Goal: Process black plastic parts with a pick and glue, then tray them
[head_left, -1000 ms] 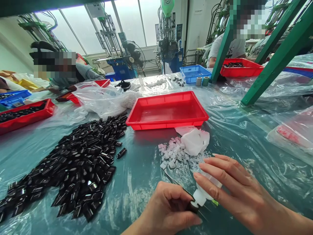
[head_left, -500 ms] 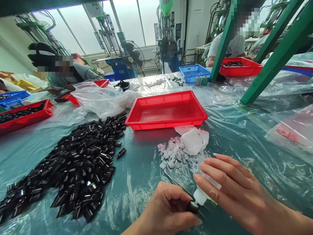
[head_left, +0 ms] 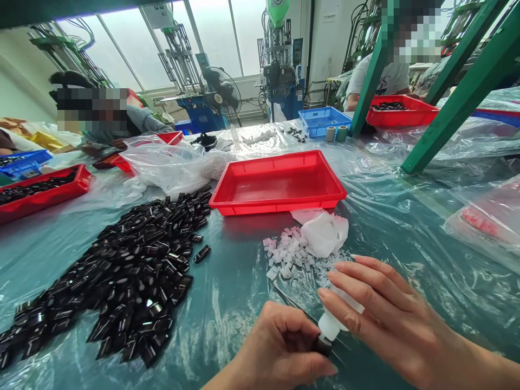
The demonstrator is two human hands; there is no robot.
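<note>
Notes black parts (head_left: 122,281) heaped on the desk (head_left: 227,303) at left, undisturbed; finds left grip (head_left: 280,352) clenched on one small black piece (head_left: 320,345) by the near edge; finds white bottle (head_left: 335,322) tipped nozzle-down onto that piece, right grip (head_left: 390,319) grasping it; detects almost no shift in either grip over the last second; suggests dosing held steady.

Glossy black plastic pieces (head_left: 122,281) lie on shiny, wrinkled plastic sheeting (head_left: 227,292).

White bottle (head_left: 331,325) nozzle-down on black part (head_left: 321,345)
</note>
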